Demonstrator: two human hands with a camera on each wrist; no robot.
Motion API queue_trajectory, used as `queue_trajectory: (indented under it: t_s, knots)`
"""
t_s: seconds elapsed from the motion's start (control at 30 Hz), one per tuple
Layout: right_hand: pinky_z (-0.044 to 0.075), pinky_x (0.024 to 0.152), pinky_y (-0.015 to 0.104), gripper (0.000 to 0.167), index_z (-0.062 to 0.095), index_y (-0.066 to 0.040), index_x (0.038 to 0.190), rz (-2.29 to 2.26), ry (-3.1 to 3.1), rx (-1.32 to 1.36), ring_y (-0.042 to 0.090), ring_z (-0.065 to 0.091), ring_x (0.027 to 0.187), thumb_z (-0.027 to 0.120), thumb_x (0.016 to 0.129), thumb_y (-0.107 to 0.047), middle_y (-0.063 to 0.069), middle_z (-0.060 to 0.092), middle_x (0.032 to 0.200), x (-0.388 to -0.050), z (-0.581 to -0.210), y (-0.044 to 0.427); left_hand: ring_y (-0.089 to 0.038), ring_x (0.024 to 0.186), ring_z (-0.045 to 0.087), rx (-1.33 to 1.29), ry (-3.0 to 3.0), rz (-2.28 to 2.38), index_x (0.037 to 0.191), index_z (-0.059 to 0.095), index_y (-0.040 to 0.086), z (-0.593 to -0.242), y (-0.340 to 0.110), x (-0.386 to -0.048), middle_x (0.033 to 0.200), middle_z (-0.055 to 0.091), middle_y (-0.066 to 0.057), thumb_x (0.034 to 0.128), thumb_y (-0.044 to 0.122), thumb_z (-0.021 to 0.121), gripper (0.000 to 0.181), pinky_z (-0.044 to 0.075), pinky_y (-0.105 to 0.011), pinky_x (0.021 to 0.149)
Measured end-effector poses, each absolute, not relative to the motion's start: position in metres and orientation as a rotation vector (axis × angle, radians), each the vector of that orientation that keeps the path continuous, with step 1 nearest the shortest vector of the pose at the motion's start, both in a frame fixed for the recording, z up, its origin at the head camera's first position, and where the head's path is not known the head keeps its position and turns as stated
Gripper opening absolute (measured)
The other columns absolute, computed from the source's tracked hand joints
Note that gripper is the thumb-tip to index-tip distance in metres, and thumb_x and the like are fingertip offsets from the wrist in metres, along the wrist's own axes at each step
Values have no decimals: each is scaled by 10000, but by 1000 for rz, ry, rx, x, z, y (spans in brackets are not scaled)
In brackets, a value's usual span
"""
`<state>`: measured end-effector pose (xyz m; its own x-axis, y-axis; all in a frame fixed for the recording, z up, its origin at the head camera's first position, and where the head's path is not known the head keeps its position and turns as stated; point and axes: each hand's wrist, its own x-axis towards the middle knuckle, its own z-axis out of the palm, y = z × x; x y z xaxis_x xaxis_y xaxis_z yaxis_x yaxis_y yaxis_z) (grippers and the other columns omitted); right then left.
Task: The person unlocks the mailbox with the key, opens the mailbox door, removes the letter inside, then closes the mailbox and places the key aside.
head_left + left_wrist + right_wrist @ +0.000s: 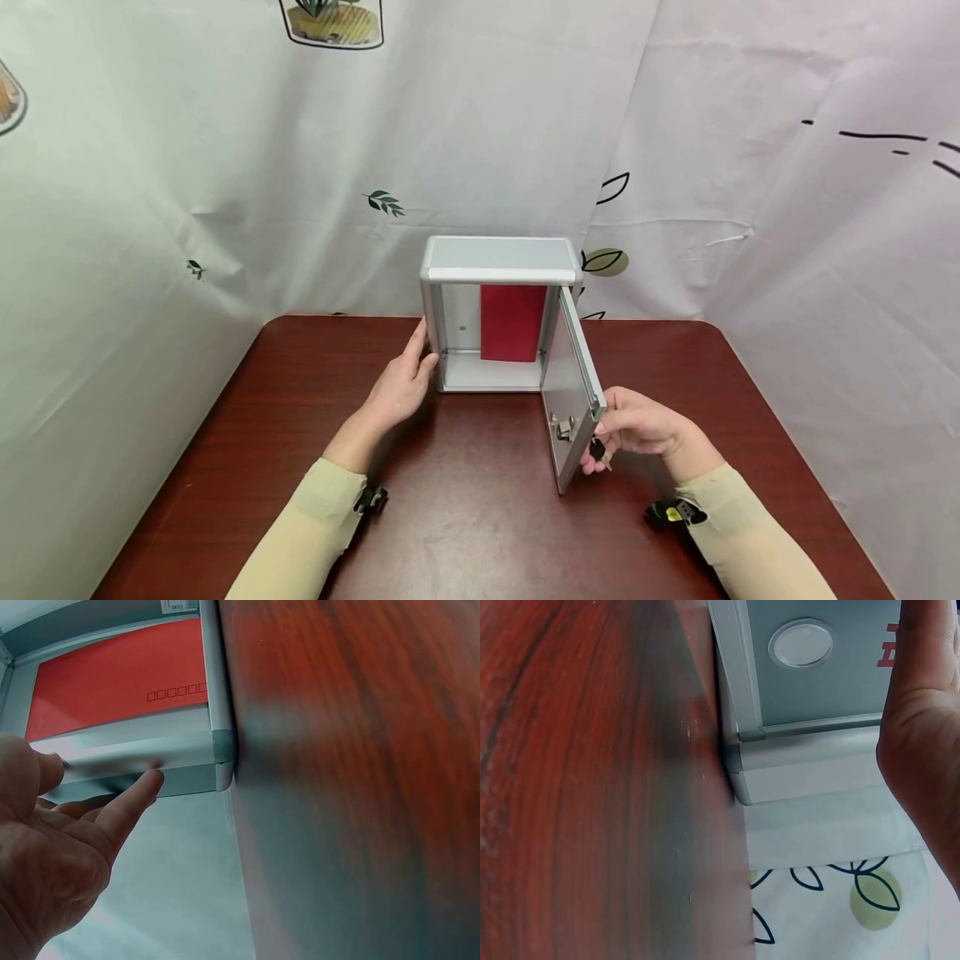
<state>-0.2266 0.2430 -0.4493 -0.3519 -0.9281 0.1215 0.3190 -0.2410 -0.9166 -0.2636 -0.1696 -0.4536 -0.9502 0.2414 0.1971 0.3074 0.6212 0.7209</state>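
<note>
A silver-white metal box [501, 258] stands upright at the table's back, with a red envelope [513, 323] leaning inside against its back wall; boxes are printed on the envelope [120, 679] in the left wrist view. My left hand [399, 385] rests with extended fingers on the box's left side. The box's door [573, 375] is swung out on its right side, a lock [564, 428] on its inner face. My right hand [637, 425] is at the door's free edge, thumb and fingers bent around it, beside a black-headed key [597, 449]. In the right wrist view its fingertips are out of frame.
The dark red wooden table [465, 508] extends around the box. Behind it and at both sides hangs a pale sheet [510, 125] with printed leaves. A black strap device [371, 500] is on the left wrist, another [675, 512] on the right.
</note>
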Motion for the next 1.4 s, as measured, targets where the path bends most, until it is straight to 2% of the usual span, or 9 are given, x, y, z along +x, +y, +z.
queue_trajectory:
  t_s: [0.07, 0.2, 0.3, 0.4, 0.53, 0.63, 0.8, 1.13, 1.4]
  knots:
    - [663, 861, 350, 511, 800, 9, 1218, -1739, 1060, -885, 269, 827, 1030, 352, 1012, 142, 195, 823, 1125, -226, -449, 243, -454, 1414, 618, -476, -2749, -1276, 1806, 146, 150, -451, -171, -264, 1689, 475, -252, 1203, 237, 509, 710, 457, -642, 1182]
    - [664, 865, 354, 495, 795, 19, 1224, -1739, 1055, -884, 270, 827, 1031, 362, 1017, 137, 205, 822, 1128, -226, -450, 243, -423, 1446, 601, -500, -2702, -1306, 1792, 189, 96, -445, -174, -264, 1702, 472, -227, 1211, 241, 491, 670, 454, -623, 1195]
    - [662, 872, 355, 487, 793, 23, 1233, -1737, 1058, -895, 269, 825, 1035, 363, 1030, 131, 201, 821, 1129, -227, -450, 243, -404, 1431, 616, -482, -2605, -1295, 1752, 303, 57, -438, -175, -262, 1622, 582, -194, 1201, 243, 526, 622, 498, -607, 1146]
    - [660, 878, 354, 484, 794, 10, 1241, -1728, 1069, -910, 265, 821, 1041, 366, 1044, 117, 183, 822, 1135, -228, -450, 244, -379, 1187, 743, -438, -2428, -1320, 1610, 510, 5, -431, -173, -258, 1384, 733, -171, 1178, 216, 587, 487, 594, -518, 985]
    - [661, 875, 359, 467, 796, 13, 1226, -1733, 1069, -914, 272, 820, 1042, 375, 1047, 106, 189, 819, 1135, -228, -450, 245, -322, 915, 769, -455, -2182, -1392, 1379, 655, -41, -425, -168, -253, 1110, 769, -152, 1156, 146, 629, 293, 626, -292, 800]
    - [663, 870, 363, 468, 795, 18, 1219, -1740, 1059, -909, 278, 821, 1042, 373, 1039, 115, 200, 818, 1134, -228, -450, 246, -329, 919, 772, -542, -2078, -1418, 1317, 672, -61, -423, -161, -248, 1062, 769, -158, 1148, 90, 626, 231, 618, -212, 793]
    - [662, 874, 360, 491, 791, 19, 1245, -1730, 1057, -910, 271, 820, 1047, 361, 1035, 127, 199, 818, 1140, -228, -450, 245, -329, 925, 775, -674, -2043, -1422, 1294, 669, -69, -421, -149, -239, 1059, 778, -160, 1135, 38, 624, 197, 600, -179, 853]
    - [663, 865, 361, 516, 777, 29, 1266, -1729, 1060, -923, 270, 820, 1048, 333, 1025, 136, 207, 817, 1139, -230, -451, 246, -357, 1017, 773, -684, -2125, -1708, 1430, 637, -13, -433, -120, -230, 1276, 777, -147, 1159, 107, 605, 298, 619, -291, 937]
    - [661, 889, 373, 511, 777, 32, 1284, -1727, 1053, -918, 254, 815, 1045, 342, 1032, 124, 188, 821, 1132, -229, -451, 245, -374, 1384, 649, -615, -2218, -1818, 1563, 522, -87, -445, -99, -244, 1517, 641, -257, 1163, 197, 620, 500, 534, -522, 1140]
